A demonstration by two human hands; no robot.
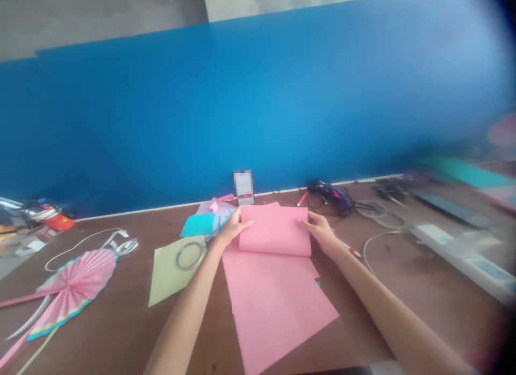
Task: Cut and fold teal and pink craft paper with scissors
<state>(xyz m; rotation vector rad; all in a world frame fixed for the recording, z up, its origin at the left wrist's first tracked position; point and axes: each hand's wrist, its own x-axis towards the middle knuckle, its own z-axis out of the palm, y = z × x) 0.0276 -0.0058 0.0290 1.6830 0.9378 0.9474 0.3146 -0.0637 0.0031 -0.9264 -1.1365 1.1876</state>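
Note:
A sheet of pink paper [276, 232] is bent over on itself, its lower edge curving in a soft roll. My left hand [235, 228] pinches its left side, thumb on top. At the right side, my right hand [320, 231] grips the same sheet, the thumb near its upper corner. Beneath it more pink sheets [278, 316] lie overlapping on the brown table. To the left of my left hand is a pale yellow sheet [169, 273] with a grey ring [189, 255] resting on it. Turquoise paper [198, 225] lies just behind.
A pleated pink paper fan [80, 283] and a coiled white cable [126, 246] lie left. At the back stand a small card [243, 187] and a dark blue tool with a cord [336, 197]. A white power strip [467, 262] lies right, a red-and-white pen [350, 249] near my right wrist.

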